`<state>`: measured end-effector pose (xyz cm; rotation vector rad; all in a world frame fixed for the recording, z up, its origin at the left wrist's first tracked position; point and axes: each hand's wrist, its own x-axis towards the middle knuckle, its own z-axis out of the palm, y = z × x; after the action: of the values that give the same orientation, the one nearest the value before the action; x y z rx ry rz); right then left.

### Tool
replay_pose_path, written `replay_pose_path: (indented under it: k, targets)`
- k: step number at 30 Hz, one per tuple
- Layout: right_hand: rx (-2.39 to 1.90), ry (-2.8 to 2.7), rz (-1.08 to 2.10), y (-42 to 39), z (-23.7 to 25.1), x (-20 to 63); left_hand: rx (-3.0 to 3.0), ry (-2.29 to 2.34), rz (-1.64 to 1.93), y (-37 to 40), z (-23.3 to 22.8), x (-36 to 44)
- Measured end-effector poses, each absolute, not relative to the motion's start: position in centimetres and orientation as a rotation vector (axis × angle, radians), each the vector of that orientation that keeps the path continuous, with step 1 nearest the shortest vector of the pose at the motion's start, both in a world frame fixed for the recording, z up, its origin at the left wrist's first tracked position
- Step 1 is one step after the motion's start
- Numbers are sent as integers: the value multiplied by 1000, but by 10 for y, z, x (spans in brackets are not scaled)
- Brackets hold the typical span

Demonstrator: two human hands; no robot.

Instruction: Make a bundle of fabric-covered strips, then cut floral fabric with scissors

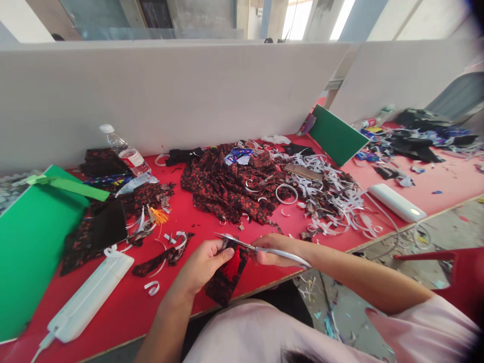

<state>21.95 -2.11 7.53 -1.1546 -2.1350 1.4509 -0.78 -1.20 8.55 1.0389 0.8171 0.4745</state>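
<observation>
Near the table's front edge, my left hand pinches a piece of dark floral fabric that hangs down over the edge. A red tassel lies against this fabric. My right hand grips a pair of scissors with pale handles, and the blades point left, just above the fabric by my left fingers. Whether the blades touch the fabric I cannot tell. Beyond my hands lies a heap of the same dark red-and-black floral fabric. Floral scraps and an orange tassel lie to the left.
Green boards stand at left and right. A white power strip, a phone, a water bottle, white strip offcuts and a white device share the red table. A grey partition rises behind.
</observation>
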Motion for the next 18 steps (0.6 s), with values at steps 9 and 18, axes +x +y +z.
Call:
replay_pose_path:
  k: [9,18]
  targets:
    - [-1115,-2260,1485,-18,82,219,1093,870,441,-11,82,-9]
    - [-1235,-1914,1824,-12,89,233,1086,893,558,-5,81,-18]
